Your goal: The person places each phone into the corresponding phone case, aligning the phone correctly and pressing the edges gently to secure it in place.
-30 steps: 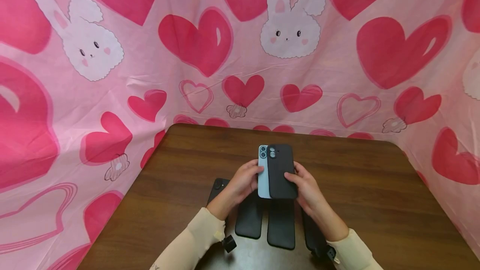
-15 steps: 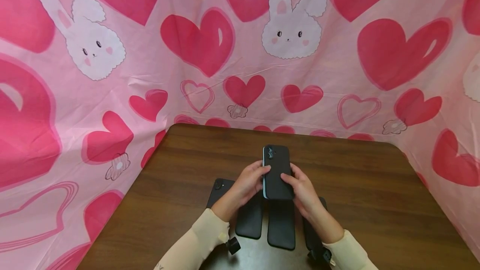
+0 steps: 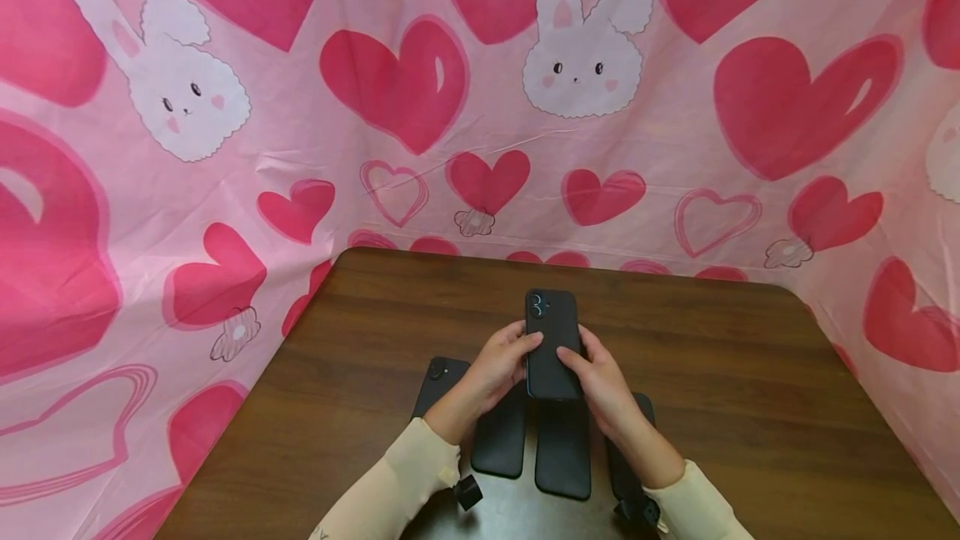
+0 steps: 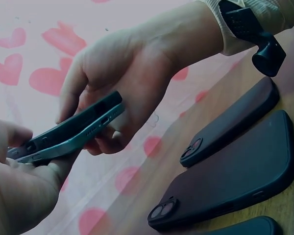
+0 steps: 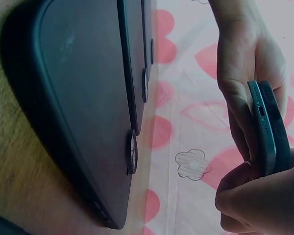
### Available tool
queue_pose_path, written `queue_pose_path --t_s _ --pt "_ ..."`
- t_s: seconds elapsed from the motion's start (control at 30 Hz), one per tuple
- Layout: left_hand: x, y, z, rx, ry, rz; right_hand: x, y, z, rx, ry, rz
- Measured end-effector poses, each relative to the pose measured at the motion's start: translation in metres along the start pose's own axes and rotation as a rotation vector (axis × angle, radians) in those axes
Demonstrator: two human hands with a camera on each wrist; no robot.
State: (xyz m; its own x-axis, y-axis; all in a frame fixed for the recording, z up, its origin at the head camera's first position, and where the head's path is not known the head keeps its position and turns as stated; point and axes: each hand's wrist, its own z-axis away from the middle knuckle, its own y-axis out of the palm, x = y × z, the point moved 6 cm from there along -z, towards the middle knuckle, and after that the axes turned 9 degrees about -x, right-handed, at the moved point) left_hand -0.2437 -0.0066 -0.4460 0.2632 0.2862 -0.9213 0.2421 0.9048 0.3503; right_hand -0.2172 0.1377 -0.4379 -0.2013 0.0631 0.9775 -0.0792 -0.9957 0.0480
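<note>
Above the table, both hands hold a black phone case [image 3: 553, 369] laid over the back of a light blue phone [image 4: 77, 143]. The camera lenses show through the case's cutout near the top left. My left hand [image 3: 497, 367] grips the left edge, thumb on the case's back. On the right edge, my right hand [image 3: 609, 390] grips too, its thumb pressing the back. In the left wrist view a gap parts case and phone at the port end. The right wrist view shows the phone [image 5: 265, 129] and the case lying side by side there, edge-on.
Several black phone cases lie in a row on the brown wooden table [image 3: 720, 373], among them one at the far left [image 3: 437, 382], one in the middle [image 3: 562, 457] and one under the right forearm [image 3: 621, 469]. Small black cameras [image 3: 468, 492] hang at the wrists. A pink heart-print cloth [image 3: 510, 132] surrounds the table.
The black case has slid left over the light blue phone, which showed beside it before and is now covered in the head view. Both hands have drawn slightly together.
</note>
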Motion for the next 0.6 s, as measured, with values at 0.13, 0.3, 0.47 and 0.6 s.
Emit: queue_pose_path --t_s 0.13,0.3,0.47,0.6 --pt "0.0004 0.0006 0.0005 0.002 0.004 0.005 -0.0005 -0.0007 0.0006 -0.020 -0.009 0.057" --pt "0.0004 0.0015 0.0012 0.011 0.019 -0.009 -0.0004 -0.0019 0.0011 -0.025 -0.009 0.091" --pt "-0.0014 0.0011 0.0019 -0.014 0.034 -0.016 -0.0008 -0.0023 0.0007 -0.023 -0.005 0.092" --pt "-0.0029 -0.0004 0.0022 -0.057 0.047 0.016 -0.0037 -0.0039 0.0005 -0.031 0.002 0.106"
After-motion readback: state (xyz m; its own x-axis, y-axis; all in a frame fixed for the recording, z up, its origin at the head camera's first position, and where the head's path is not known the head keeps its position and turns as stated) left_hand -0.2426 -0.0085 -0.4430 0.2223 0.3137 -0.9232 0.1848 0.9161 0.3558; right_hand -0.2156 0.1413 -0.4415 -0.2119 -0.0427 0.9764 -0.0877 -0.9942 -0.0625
